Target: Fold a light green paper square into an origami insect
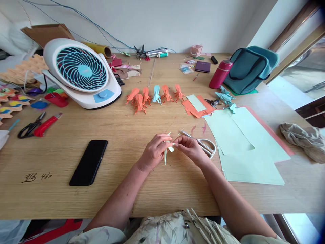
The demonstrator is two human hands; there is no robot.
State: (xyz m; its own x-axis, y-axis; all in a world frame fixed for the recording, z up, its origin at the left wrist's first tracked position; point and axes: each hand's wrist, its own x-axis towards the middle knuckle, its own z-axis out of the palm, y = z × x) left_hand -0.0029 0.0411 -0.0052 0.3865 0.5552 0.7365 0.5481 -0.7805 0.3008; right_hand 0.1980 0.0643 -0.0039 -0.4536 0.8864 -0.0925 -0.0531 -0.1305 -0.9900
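A small folded piece of pale green paper is between my two hands, just above the table. My left hand is closed around its body, and a narrow pointed strip hangs below the fingers. With thumb and forefinger, my right hand pinches a thin tip at the paper's right side. White-handled scissors lie beside my right hand, partly hidden by it. Beyond the hands stand several folded orange paper insects and a light blue paper insect.
Pale green sheets lie at right, near orange paper, keys and blue folded figures. A pink bottle and teal bag stand behind. At left are a phone, fan, red cutter and black scissors.
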